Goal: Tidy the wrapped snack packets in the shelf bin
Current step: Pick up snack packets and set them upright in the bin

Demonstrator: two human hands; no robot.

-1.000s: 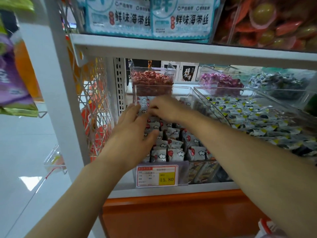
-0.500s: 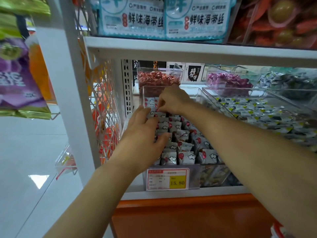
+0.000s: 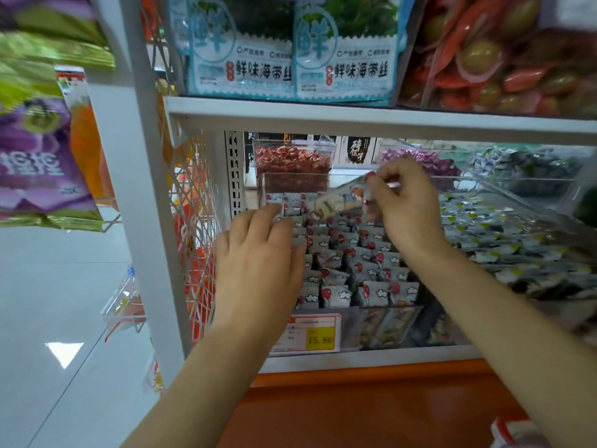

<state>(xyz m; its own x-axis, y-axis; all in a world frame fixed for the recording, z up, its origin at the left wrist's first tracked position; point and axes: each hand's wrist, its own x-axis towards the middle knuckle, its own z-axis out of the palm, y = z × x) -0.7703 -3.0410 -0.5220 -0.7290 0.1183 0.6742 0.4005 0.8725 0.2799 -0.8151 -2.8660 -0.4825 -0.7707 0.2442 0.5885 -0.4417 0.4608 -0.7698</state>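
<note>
Two hands were in on this one, both reaching into the clear bin (image 3: pixel 384 324) sitting on the white shelf (image 3: pixel 371 357). The bin was packed with little grey-white snack packets (image 3: pixel 340 295) with red dots on them, standing upright in rough rows from front to back.

The left hand (image 3: pixel 258 257) lay flat along the bin's 9 o'clock side. Its fingers were pretty much straight and resting on top of the packets there, not gripping anything. The right hand (image 3: pixel 407 205) was up at the far end, around 1 o'clock of the bin. Its fingers were curled and pinching a cream-coloured packet (image 3: pixel 336 203), which stuck out toward 9 o'clock from the fingertips, just above the back rows. That packet was motion-blurred, so I couldn't read the print. I also couldn't tell if the hand had anything else tucked in it.

Around it, a price tag (image 3: pixel 307 337) reading 15.80 was fixed on the front at the bin's 6 o'clock. Right behind, at 12 o'clock, sat a smaller clear box of red wrapped candies (image 3: pixel 292 160), with purple candies (image 3: pixel 433 163) over at 2 o'clock. At 3 o'clock, just beside the bin, was a wider tray of grey packets with yellow-green marks (image 3: pixel 504 234). One level up, two blue-and-white seaweed packs (image 3: pixel 248 66) stood side by side. A wire mesh panel (image 3: pixel 197 227) closed off the 9 o'clock side, and an orange panel (image 3: pixel 355 402) ran below the shelf at 6 o'clock.
</note>
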